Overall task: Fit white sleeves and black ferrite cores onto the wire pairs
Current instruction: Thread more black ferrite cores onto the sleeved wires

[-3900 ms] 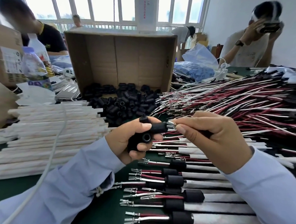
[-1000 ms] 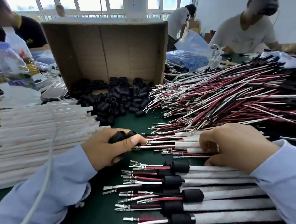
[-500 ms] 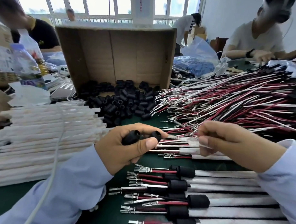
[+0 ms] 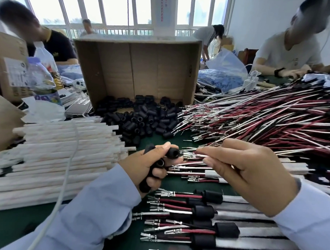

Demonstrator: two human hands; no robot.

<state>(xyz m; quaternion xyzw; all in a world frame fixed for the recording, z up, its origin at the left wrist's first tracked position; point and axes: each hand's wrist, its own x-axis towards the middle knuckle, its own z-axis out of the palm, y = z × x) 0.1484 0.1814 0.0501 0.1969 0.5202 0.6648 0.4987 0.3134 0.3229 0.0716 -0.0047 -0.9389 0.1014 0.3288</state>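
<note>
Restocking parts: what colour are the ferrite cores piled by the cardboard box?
The cores are black; the head view shows it.

Two bare hands, light blue long sleeves (image 4: 93, 212)

— Where do you look from?
— I see from one head camera, close above the green table (image 4: 11, 224), facing forward and down, reaching the cardboard box (image 4: 136, 71) and windows (image 4: 112, 9).

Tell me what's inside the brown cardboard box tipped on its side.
Black cylindrical ferrite cores lie along the cardboard box's floor, spilling onto the green table. Whatever lies beneath the heap is covered.
</note>
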